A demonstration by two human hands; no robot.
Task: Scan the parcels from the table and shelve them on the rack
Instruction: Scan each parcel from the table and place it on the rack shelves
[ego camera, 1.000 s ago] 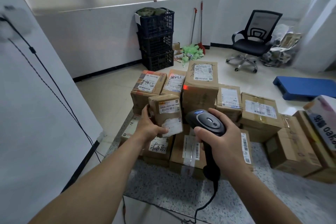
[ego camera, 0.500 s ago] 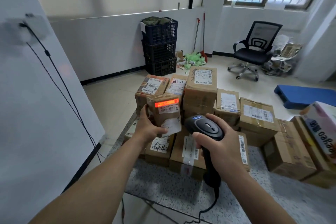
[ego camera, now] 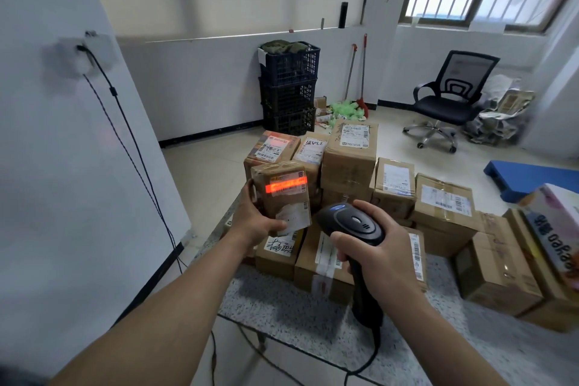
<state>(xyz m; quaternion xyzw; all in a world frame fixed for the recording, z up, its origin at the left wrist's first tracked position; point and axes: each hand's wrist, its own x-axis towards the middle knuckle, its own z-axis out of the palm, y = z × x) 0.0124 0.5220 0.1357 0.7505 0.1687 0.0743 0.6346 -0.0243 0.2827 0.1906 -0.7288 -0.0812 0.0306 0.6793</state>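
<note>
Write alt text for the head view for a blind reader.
A person's left hand holds a small cardboard parcel upright while the right hand aims a black barcode scanner at it, casting a red band across its label. More parcels are piled on the speckled table behind, with crates and an office chair beyond.

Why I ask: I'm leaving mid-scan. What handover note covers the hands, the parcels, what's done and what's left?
Left hand grips a small parcel upright above the table.
Right hand grips the scanner; its red beam lies on that parcel's label.
Other parcels sit stacked on the table.
Done: one parcel lifted, beam on its label.
Left: confirm the read, shelve it, then the others. Rack not in view.
</note>
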